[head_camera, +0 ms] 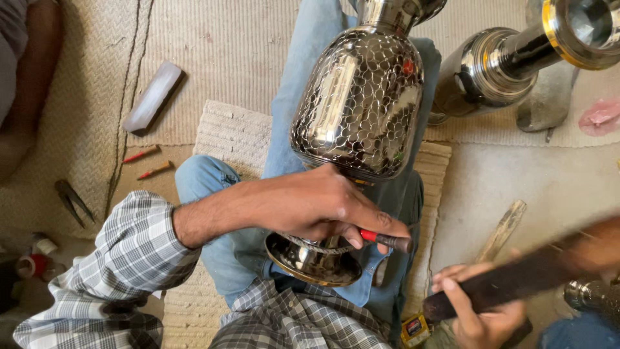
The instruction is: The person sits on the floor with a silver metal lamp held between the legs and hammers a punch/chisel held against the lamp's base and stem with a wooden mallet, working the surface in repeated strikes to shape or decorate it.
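Our right hand (481,317) sits lowest in view, fingers clamped round dark stick (516,278), blurred. Our left hand (323,207) pinches red-handled chisel (386,240) against neck of metal vase (358,106). Vase lies across our lap, foot toward us. Beyond, second metal vessel (504,64) on mat (226,52); whitish block (154,97) far left.

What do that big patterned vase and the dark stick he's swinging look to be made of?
The vase looks like polished metal: mirror-bright reflections, a scale-like pattern cut into its surface, a brassy rim at the foot. The stick in the right hand seems dark wood, dull and unreflective, though motion blur leaves that uncertain.
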Demonstrator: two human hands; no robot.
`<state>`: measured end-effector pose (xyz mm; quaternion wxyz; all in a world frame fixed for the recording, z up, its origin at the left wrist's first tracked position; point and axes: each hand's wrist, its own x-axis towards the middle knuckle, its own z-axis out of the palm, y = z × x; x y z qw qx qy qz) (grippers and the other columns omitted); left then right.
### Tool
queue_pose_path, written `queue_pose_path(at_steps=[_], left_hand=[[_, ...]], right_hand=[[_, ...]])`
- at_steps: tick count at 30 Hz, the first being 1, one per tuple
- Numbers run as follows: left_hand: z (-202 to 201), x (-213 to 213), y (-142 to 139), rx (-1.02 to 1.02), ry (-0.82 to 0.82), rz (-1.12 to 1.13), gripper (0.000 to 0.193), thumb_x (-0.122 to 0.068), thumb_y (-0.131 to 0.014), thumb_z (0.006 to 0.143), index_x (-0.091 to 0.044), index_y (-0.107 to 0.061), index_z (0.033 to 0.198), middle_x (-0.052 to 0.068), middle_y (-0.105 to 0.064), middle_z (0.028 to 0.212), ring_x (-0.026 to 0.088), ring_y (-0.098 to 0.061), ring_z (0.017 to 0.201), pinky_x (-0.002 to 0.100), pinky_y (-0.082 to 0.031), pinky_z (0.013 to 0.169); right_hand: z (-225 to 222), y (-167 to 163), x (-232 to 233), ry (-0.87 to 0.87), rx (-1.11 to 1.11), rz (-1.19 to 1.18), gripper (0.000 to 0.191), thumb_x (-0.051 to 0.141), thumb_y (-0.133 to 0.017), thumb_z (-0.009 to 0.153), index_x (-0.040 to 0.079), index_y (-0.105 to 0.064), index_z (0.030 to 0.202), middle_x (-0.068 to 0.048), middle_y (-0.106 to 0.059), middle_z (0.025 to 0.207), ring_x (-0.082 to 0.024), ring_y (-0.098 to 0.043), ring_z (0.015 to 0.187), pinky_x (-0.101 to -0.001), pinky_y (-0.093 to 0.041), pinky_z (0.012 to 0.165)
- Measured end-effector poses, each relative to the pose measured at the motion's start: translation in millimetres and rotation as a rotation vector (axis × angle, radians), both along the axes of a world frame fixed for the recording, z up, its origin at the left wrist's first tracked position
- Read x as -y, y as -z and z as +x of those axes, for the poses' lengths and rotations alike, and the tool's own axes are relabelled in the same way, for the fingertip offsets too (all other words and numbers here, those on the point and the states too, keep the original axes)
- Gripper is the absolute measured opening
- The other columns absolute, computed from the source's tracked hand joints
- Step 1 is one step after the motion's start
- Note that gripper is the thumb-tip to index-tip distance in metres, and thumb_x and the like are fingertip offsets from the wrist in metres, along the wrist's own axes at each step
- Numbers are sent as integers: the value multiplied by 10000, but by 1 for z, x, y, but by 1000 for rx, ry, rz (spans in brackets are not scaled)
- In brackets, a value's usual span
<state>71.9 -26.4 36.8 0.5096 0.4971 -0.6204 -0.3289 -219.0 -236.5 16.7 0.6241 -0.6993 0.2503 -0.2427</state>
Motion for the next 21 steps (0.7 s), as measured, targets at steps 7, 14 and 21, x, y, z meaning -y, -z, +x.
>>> queue_pose_path(at_steps=[7, 14, 21], left_hand=[[1, 1, 0, 8, 79, 31, 593, -42, -719, 919, -198, -573, 1472, 66, -761, 1237, 259, -769, 1006, 396, -602, 736], [2, -1, 1, 17, 84, -10, 681, 36, -706, 868, -199, -555, 1490, 28, -777, 1218, 231, -773, 1033, 372, -613, 765], [-9, -12, 2, -17, -44, 95, 851, 134, -613, 711, -212, -555, 1486, 32, -755, 1268, 146, -802, 1002, 297, -653, 711]], right_hand=[[-33, -11, 34, -174, 88, 98, 132, -4, -576, 1037, -11, -501, 1146, -190, -707, 881, -235, -718, 775, -388, -588, 739], [-10, -14, 42, -269, -412, -1080, 514, 48, -853, 802, 75, -504, 1179, -198, -687, 908, -295, -689, 753, -395, -560, 707], [11, -13, 42, -302, -247, -889, 598, -36, -822, 757, 30, -540, 1280, -185, -693, 1000, -261, -701, 819, -354, -570, 743]])
